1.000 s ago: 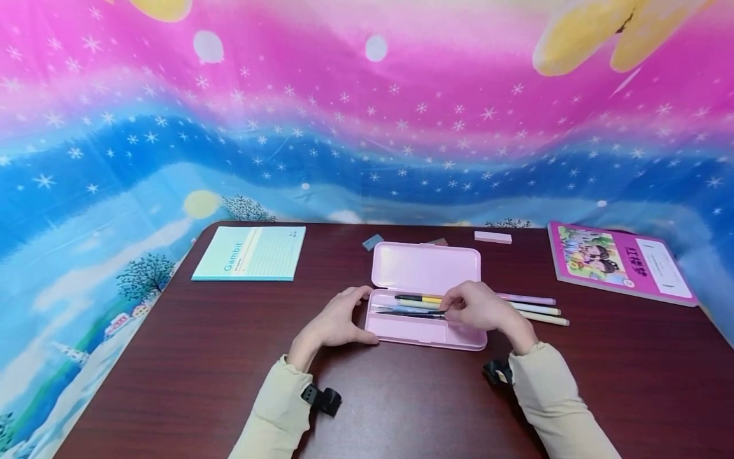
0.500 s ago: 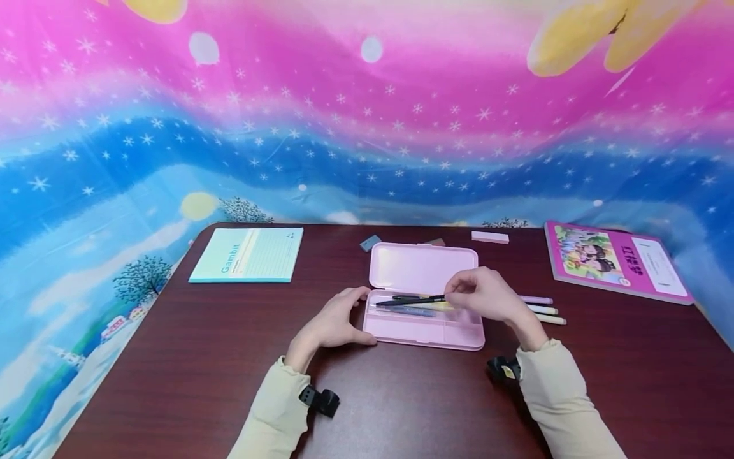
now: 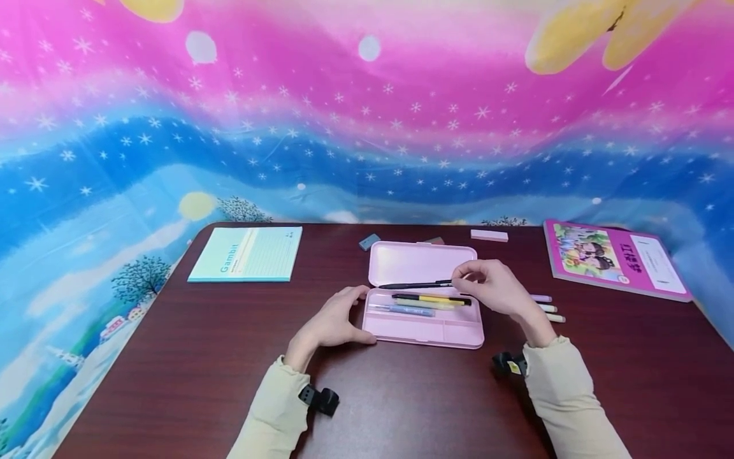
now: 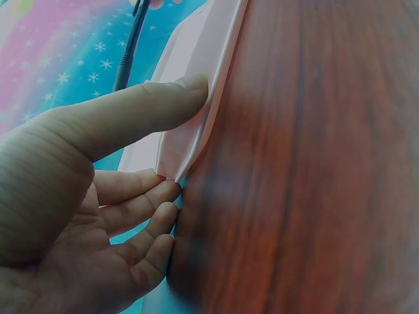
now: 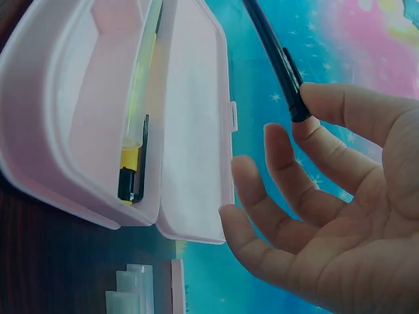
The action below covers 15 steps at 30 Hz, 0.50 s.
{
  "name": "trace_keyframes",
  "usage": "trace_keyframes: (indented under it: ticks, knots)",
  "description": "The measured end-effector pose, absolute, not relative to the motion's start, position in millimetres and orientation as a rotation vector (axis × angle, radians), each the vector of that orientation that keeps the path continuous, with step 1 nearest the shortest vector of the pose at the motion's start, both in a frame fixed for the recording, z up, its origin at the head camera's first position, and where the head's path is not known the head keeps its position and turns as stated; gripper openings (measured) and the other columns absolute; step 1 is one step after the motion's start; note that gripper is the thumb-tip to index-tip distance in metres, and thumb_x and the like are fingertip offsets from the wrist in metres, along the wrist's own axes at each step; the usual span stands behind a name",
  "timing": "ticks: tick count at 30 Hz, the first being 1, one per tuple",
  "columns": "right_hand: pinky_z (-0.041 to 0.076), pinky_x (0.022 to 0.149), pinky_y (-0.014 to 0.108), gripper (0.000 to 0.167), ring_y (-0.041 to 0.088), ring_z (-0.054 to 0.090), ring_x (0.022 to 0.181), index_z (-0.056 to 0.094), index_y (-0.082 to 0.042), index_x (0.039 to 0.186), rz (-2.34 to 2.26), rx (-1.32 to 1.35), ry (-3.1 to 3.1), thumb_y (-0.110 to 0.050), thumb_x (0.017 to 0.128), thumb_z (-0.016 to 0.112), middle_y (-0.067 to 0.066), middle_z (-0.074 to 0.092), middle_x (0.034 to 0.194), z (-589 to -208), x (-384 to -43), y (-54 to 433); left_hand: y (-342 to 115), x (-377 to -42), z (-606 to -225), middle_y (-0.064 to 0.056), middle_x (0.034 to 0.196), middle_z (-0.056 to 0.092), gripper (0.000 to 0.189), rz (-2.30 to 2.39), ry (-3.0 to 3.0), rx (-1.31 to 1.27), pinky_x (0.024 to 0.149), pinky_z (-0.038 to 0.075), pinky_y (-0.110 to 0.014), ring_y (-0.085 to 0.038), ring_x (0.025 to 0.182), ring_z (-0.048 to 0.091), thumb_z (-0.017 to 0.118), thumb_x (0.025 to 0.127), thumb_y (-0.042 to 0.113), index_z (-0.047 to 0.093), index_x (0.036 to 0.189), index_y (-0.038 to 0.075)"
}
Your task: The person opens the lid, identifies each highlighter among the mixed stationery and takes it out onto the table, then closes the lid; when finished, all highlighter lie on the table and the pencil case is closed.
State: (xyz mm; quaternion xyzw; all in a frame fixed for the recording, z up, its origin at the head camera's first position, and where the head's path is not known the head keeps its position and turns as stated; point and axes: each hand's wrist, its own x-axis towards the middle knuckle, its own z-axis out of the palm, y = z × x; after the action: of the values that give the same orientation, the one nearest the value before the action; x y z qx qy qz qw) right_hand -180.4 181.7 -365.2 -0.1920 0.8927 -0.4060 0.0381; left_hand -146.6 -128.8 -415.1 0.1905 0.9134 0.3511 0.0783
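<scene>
A pink pencil case lies with its lid folded back. My left hand holds its left end, with the thumb at the near corner and the fingers at the far corner. Between thumb and index finger, my right hand pinches a black pen by its clip end. The pen is raised above the case, roughly level, its other end pointing left. Inside the back compartment are a yellow-and-black pen, a pale yellow pen and a bluish clear pen. The front compartments hold nothing.
Three pale-capped pens lie right of the case, partly behind my right hand. A grey-blue eraser, a brown block and a pink-and-white eraser sit behind. A mint notebook is at left, a pink book at right.
My right hand has lifted the black pen out of the back compartment and moved it up and to the right. The left hand has stayed on the case.
</scene>
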Motion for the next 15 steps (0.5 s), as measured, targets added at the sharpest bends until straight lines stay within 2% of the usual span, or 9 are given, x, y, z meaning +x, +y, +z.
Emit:
trace_keyframes:
  ticks: [9, 15]
  knots:
    - [0.050, 0.072, 0.031, 0.010, 0.021, 0.063, 0.083, 0.070, -0.003, 0.095, -1.265, -0.566, 2.769, -0.010, 0.089, 0.067, 0.007, 0.068, 0.089, -362.9, -176.3, 186.6, -127.5, -147.0, -415.5, -0.011, 0.126, 0.054, 0.083, 1.051, 2.728, 0.580, 0.097, 0.041, -0.043, -0.026, 0.113, 0.051, 0.088, 0.065, 0.028, 0.048, 0.134, 0.002]
    - [0.049, 0.056, 0.029, 0.013, 0.025, 0.062, 0.074, 0.067, -0.002, 0.098, -1.365, -0.477, 2.738, -0.010, 0.089, 0.066, 0.013, 0.067, 0.090, -362.9, -171.9, 190.3, -129.9, -146.8, -416.8, -0.010, 0.125, 0.054, 0.082, 1.043, 2.734, 0.568, 0.097, 0.042, -0.042, -0.025, 0.113, 0.051, 0.088, 0.065, 0.029, 0.049, 0.133, 0.004]
